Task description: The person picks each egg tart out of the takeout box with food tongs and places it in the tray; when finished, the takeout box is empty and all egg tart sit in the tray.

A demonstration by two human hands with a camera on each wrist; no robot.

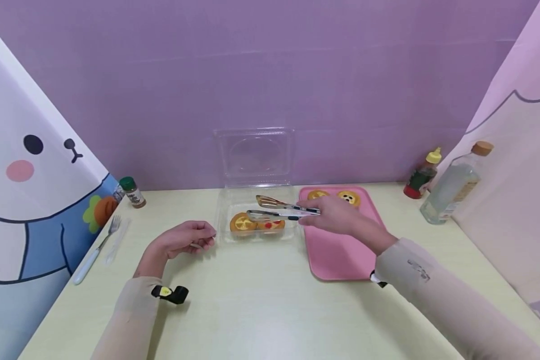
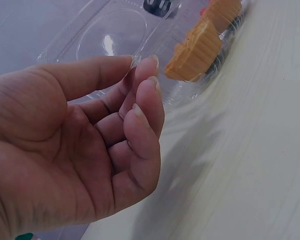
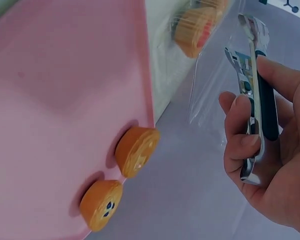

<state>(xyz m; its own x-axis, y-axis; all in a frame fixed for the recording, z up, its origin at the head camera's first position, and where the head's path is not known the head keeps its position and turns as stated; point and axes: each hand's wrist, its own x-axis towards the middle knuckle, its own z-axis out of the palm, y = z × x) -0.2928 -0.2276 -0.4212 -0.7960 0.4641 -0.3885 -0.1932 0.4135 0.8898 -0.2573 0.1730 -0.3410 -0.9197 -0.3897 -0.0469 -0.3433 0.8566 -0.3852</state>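
My right hand (image 1: 330,215) holds metal tongs (image 1: 281,209) over the clear plastic box (image 1: 222,210); in the right wrist view, the fingers curl round the tongs (image 3: 257,95), with nothing between the tips. Two round tarts lie in the box: a yellow one (image 1: 243,223) and a red-topped one (image 1: 271,225). My left hand (image 1: 184,240) pinches the box's near left edge between thumb and forefinger, as the left wrist view (image 2: 105,135) shows. The box's lid (image 1: 257,155) stands raised at the back. Two more tarts (image 1: 317,194) (image 1: 349,198) sit at the far end of the pink tray (image 1: 339,255).
At the left lie a fork (image 1: 92,257) and a clear plastic utensil (image 1: 117,241), with a green-capped jar (image 1: 133,192) behind them. A red sauce bottle (image 1: 422,175) and a tall corked bottle (image 1: 454,185) stand at the back right. A purple backdrop (image 1: 261,80) hangs behind the table.
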